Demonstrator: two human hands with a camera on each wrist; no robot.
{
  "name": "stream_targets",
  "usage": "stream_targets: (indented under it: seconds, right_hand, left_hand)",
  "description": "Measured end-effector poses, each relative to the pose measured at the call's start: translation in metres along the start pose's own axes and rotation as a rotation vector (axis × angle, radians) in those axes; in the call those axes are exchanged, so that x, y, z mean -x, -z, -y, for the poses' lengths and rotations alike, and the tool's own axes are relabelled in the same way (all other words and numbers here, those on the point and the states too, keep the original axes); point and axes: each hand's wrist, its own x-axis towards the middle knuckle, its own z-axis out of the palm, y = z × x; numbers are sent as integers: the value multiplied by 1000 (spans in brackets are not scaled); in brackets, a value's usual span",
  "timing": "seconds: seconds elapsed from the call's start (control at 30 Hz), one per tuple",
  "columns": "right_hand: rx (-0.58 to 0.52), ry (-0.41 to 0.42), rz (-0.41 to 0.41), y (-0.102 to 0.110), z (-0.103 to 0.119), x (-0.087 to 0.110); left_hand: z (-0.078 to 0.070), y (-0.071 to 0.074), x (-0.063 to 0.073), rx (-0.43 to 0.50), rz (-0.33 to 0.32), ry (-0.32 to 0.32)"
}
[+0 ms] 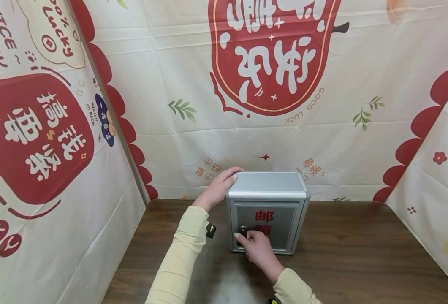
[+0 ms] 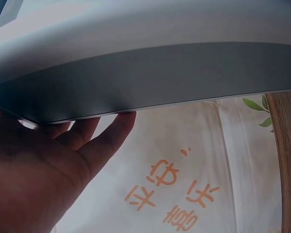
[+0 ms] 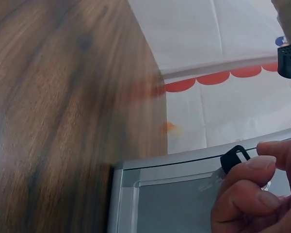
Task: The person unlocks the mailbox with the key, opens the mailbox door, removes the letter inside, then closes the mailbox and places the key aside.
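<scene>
Metal box (image 1: pixel 271 204) upright on the counter (image 1: pixel 345 245), at 5 o'clock from the head view's centre. Left hand (image 1: pixel 217 190) at the box's 10 o'clock corner: fingers straight, touching the far top edge, not wrapped round it. Right hand (image 1: pixel 257 249) at 7 o'clock on the door (image 1: pixel 286 217), fingers curled beside a black-headed key (image 3: pixel 230 160); cannot tell whether they pinch it, the fingers hiding the contact. Lock (image 1: pixel 243 228) at about 9 o'clock on the door.

Step judged to be working the lock. Advisable: left hand braces the corner against twist; right hand takes the key's head squarely, blade in line with the lock, and turns gently. Forcing at an angle could jam it or skid the box.
</scene>
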Motion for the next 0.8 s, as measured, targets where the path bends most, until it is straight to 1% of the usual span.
stream_targets:
  seconds: [0.1,0.27,0.37,0.6,0.7,0.8]
  right_hand:
    - [42,20,-12,0,0,0]
    - [53,15,-1,1,1,0]
    - [62,7,2,2,1,-1]
    - [92,29,-3,1,1,1]
    - [91,26,20,2,2,2]
    - [65,36,60,3,2,2]
  left_hand:
    - [0,0,0,4,-1,7]
    - [1,0,-1,4,-3,16]
    - [0,0,-1,3,-3,12]
    - [0,0,-1,6,3,-3]
    - [0,0,-1,5,3,-8]
    - [0,0,0,6,2,-3]
